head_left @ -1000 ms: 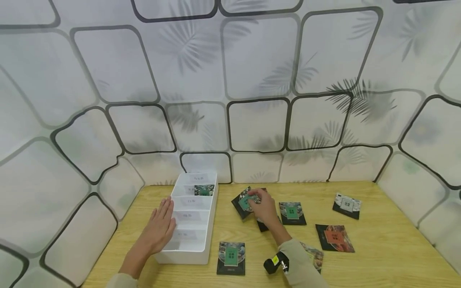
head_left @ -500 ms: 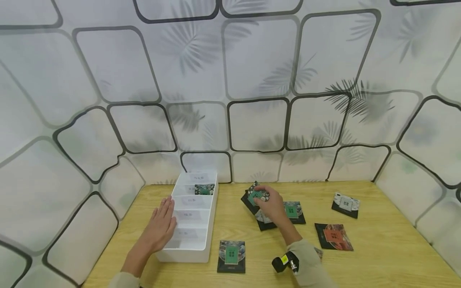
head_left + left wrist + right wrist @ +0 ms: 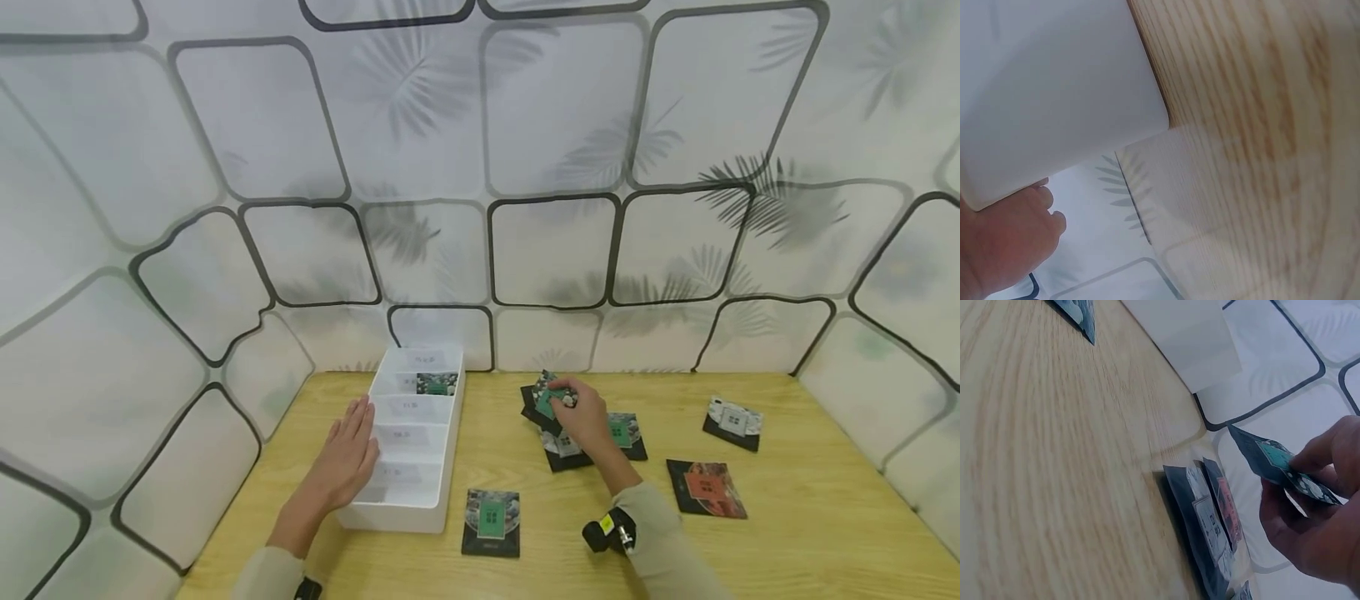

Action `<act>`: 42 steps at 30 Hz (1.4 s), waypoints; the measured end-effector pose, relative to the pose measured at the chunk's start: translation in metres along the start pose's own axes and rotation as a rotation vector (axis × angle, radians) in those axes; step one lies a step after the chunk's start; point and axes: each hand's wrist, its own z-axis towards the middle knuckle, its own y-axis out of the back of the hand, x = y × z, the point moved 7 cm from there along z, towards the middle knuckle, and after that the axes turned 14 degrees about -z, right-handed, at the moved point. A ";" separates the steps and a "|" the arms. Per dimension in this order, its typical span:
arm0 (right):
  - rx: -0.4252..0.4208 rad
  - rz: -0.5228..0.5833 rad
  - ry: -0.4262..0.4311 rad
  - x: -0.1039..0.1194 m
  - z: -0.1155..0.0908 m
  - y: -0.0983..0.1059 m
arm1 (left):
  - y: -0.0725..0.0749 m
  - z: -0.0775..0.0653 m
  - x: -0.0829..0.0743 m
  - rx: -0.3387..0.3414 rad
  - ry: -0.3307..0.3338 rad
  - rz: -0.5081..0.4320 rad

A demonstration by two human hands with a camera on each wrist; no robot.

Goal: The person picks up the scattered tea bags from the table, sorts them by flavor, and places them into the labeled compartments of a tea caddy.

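Observation:
My right hand (image 3: 587, 417) pinches a small dark flat packet with a green label (image 3: 553, 402) between thumb and fingers. In the right wrist view, this packet (image 3: 1257, 456) is raised and tilted, apart from a grey-label packet (image 3: 1207, 531) and a red-label packet (image 3: 1229, 509) on the table. My left hand (image 3: 341, 462) rests with straight fingers along the left side of a long white compartment box (image 3: 431, 517). The left wrist view shows the box wall (image 3: 1060, 94) large, with part of the left hand (image 3: 1010, 244) beside it. One green-label packet (image 3: 437, 383) stands in a rear compartment.
On the wooden table (image 3: 570, 575) lie a green-label packet (image 3: 491, 521) in front, another green-label packet (image 3: 626, 435) right of my right hand, an orange-label packet (image 3: 707, 487) and a grey-label packet (image 3: 733, 422) farther right. A patterned fabric wall (image 3: 540, 250) borders the table's back.
My right hand has moved right and slightly back with the green-label packet, lifting it and uncovering more of the grey-label packet. The left hand stays against the box; the head view has shifted slightly.

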 end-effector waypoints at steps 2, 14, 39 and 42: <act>0.033 0.003 0.007 0.001 0.001 -0.002 | 0.000 0.000 0.001 -0.007 -0.006 -0.006; 0.028 -0.042 0.028 0.013 0.012 -0.010 | 0.001 0.003 -0.001 0.021 0.024 0.055; 0.085 0.053 0.136 0.038 0.029 -0.026 | 0.001 0.001 -0.002 0.021 0.027 0.055; 0.094 0.061 0.137 0.041 0.030 -0.026 | 0.001 0.001 -0.002 0.022 0.025 0.053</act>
